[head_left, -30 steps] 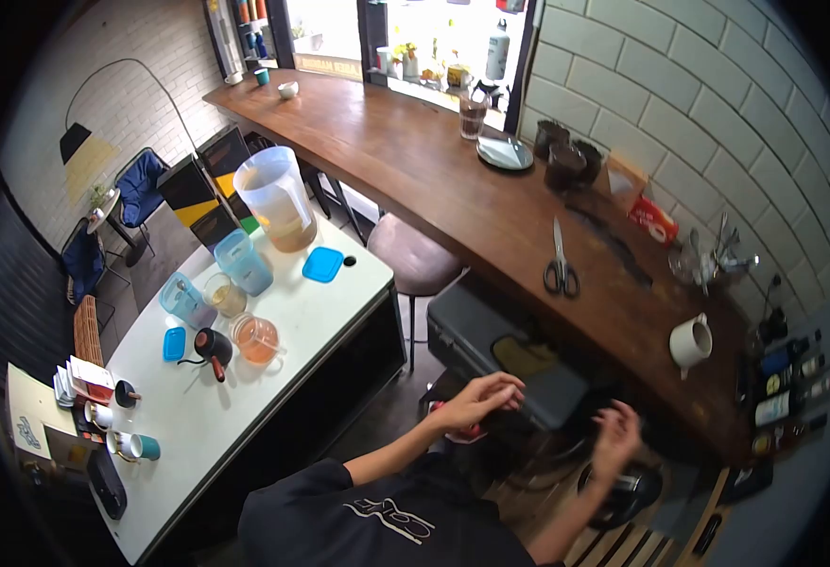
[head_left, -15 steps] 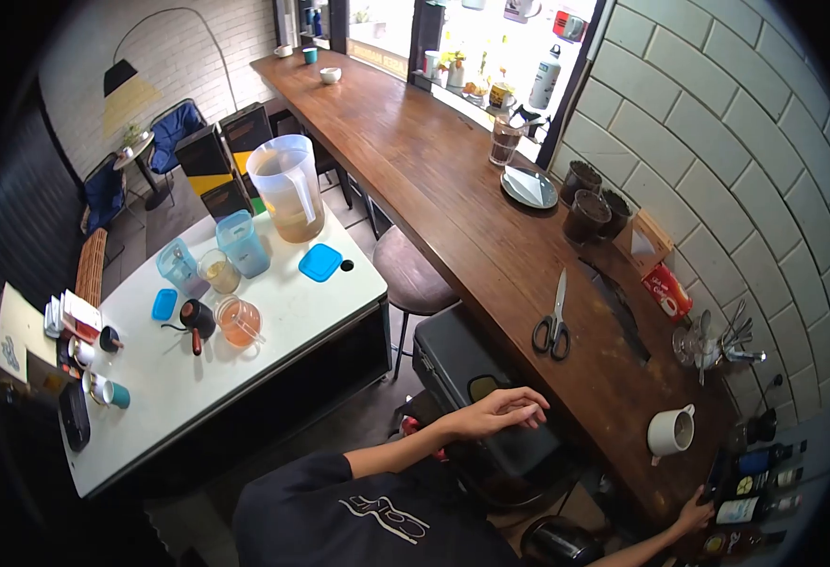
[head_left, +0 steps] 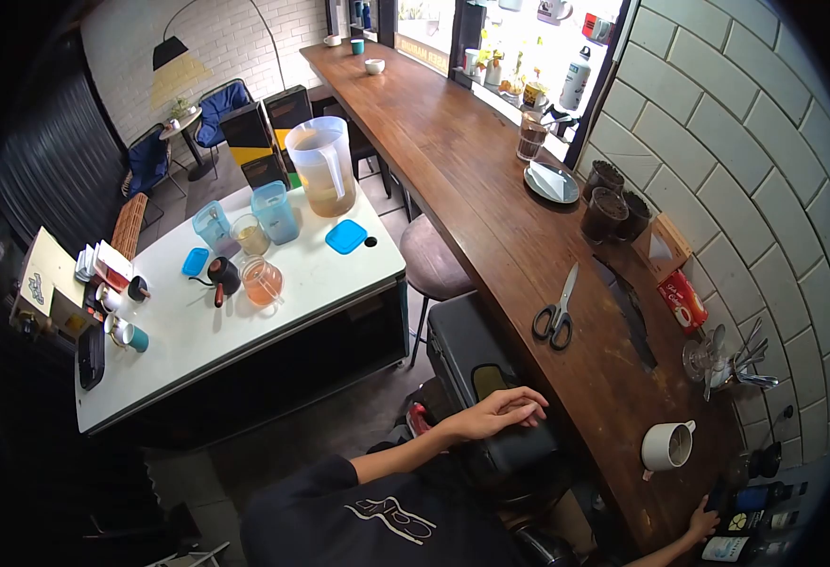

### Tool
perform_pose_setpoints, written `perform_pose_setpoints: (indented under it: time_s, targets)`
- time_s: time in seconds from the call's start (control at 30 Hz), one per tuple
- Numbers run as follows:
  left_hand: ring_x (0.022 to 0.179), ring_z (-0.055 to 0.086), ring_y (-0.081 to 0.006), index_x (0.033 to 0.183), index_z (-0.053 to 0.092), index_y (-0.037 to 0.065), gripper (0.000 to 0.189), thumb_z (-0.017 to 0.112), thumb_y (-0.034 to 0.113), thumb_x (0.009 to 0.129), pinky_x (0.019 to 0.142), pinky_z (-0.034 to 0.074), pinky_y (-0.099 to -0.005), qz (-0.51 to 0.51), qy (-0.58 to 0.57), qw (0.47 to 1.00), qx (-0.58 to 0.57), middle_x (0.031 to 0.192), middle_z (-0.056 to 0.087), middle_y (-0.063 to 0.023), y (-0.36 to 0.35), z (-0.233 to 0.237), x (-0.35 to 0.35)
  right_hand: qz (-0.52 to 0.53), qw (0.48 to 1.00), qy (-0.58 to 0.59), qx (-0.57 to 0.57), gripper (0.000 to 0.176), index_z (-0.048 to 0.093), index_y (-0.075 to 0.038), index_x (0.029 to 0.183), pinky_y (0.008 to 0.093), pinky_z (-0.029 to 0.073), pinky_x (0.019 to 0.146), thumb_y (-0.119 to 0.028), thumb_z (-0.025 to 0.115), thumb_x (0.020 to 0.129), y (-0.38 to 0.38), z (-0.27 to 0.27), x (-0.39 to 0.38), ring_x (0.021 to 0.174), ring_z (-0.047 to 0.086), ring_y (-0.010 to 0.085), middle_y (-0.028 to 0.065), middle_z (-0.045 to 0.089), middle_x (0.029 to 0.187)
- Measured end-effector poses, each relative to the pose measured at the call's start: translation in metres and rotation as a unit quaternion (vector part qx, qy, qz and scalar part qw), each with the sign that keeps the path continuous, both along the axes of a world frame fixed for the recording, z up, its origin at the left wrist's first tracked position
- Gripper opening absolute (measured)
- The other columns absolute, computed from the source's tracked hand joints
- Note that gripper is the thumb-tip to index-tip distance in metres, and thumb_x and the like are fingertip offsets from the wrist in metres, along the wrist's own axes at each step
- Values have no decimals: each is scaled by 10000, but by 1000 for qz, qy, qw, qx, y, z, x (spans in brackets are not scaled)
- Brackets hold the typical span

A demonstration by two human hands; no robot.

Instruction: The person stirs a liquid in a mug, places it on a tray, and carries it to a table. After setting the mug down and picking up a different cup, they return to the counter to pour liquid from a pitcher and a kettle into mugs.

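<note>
Dark wood counter (head_left: pixel 472 180) runs long beside a white tiled wall, and below its near edge sits a black case (head_left: pixel 462 340), its long axis parallel to the counter, pointing from the round stool (head_left: pixel 429 265) toward the person. Left hand (head_left: pixel 502 413) lies palm down on the case's near end, fingers loose, gripping nothing. Right hand (head_left: pixel 701 520) is at the counter's near corner against dark bottles (head_left: pixel 751 498) (whether it clasps one, I cannot tell). Farther up the counter are a white mug (head_left: pixel 665 446) and scissors (head_left: pixel 562 302), blades pointing away from the person
</note>
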State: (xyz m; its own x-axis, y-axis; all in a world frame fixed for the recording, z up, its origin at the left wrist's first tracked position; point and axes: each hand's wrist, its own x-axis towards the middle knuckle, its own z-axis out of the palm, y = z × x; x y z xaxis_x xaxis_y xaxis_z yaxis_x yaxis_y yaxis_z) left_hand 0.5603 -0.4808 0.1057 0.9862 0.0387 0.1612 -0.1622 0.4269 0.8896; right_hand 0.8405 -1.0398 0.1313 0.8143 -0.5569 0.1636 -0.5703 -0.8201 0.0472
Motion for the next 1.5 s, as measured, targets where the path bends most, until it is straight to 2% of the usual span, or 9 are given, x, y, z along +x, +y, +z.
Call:
perform_pose_setpoints:
  time_s: [0.83,0.97,1.03,1.07,1.17,1.27,1.3,1.37,1.5]
  targets:
    - [961,589,-120,1228,511,17,338,472,271,1009,891,476,-271,70,31,997,-7,1059,614,-74,-12,-10,-16,134,984,-81,82,631,565,28,1211,485,429,962,-490,636,858,-24,15,4,1097,560,384,188,588,1188]
    - [980,583,-134,1218,514,6,309,462,231,1012,897,475,-284,88,38,995,-11,1069,597,-82,-11,-18,-26,232,946,-171,149,610,575,37,1196,465,441,959,-469,648,862,17,31,-20,1079,577,373,186,607,1164]
    - [976,590,-139,1214,513,3,304,464,224,1011,889,477,-288,101,73,992,-27,1067,604,-87,-12,-21,-34,328,826,-291,354,362,646,48,1049,311,485,808,-285,648,907,97,52,-70,861,637,227,114,680,918]
    - [976,590,-139,1214,513,3,304,464,224,1011,889,477,-288,103,77,991,-23,1067,604,-87,-13,-22,-37,358,785,-299,408,235,653,45,969,268,463,748,-185,610,937,119,47,-78,817,573,120,91,653,853]
    - [971,599,-147,1206,516,1,303,476,226,1007,878,482,-298,117,85,989,-41,1070,612,-94,-11,-21,-50,441,754,-157,461,230,619,43,844,288,452,765,-174,640,916,176,68,-107,771,546,144,80,615,786]
    - [977,602,-158,1207,515,-1,308,478,229,1005,881,484,-304,127,91,987,-34,1074,609,-104,-4,-21,-57,480,784,-89,383,232,601,37,803,315,412,785,-166,644,906,215,88,-122,755,524,155,92,594,757]
    - [979,602,-162,1207,515,0,308,478,229,1005,882,484,-305,121,82,988,-45,1076,608,-107,1,-23,-56,445,796,-153,380,231,617,27,803,326,395,844,-180,657,898,219,77,-125,816,538,172,91,601,791]
    - [982,603,-165,1206,515,3,304,474,228,1006,885,485,-307,99,68,991,-55,1077,604,-105,9,-27,-50,434,823,-115,349,227,631,15,812,328,377,880,-195,672,888,217,83,-123,861,540,187,99,608,823]
    - [989,603,-164,1202,515,7,295,462,226,1011,889,485,-301,51,76,993,-69,1074,602,-102,27,-24,-42,427,833,-157,313,254,634,19,804,315,401,842,-217,679,886,239,103,-136,828,537,173,98,598,819]
